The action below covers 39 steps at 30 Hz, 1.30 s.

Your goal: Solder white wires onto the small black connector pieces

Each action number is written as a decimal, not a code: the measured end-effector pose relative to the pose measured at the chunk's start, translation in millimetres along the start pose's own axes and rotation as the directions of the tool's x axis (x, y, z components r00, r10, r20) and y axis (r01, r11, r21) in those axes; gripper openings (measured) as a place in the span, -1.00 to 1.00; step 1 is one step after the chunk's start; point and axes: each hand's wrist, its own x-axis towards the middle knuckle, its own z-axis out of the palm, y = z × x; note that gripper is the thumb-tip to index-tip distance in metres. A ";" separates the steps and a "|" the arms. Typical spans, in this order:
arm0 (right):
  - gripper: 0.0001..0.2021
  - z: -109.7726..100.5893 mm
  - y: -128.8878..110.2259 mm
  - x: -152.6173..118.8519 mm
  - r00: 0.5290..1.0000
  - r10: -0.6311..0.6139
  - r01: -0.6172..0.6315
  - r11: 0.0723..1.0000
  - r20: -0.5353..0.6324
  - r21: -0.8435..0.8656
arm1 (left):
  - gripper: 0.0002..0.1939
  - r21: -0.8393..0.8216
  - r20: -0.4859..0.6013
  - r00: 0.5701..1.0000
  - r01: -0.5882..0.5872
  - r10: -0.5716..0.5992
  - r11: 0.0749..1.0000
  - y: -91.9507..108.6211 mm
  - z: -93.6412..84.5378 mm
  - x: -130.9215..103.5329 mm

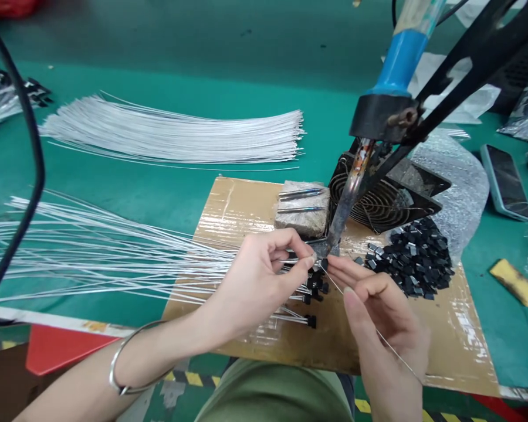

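Observation:
My left hand [264, 272] pinches the end of a white wire between thumb and forefinger, close under the tip of a clamped soldering iron [345, 202]. A small black connector [324, 264] sits right at those fingertips; its exact contact with the wire is hard to make out. My right hand [381, 319] holds a thin strand of solder wire [393, 350], which runs from the palm up to the iron's tip. Below my left hand lie white wires fitted with black connectors [310, 321], partly hidden by the hand.
A brown board [462, 346] lies under the work. On it are a pile of black connectors [416, 258], a block with metal tips [301, 220] and a fan [381, 196]. Behind lies a bundle of white wires [180, 132]. At right are a phone [506, 179] and yellow sponge [515, 282].

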 end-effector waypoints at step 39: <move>-0.79 2.5 -4.0 13.1 0.998 -0.051 0.058 0.986 -0.043 0.157 | -0.90 -0.016 -0.072 0.996 -0.059 0.058 0.998 9.5 2.7 4.8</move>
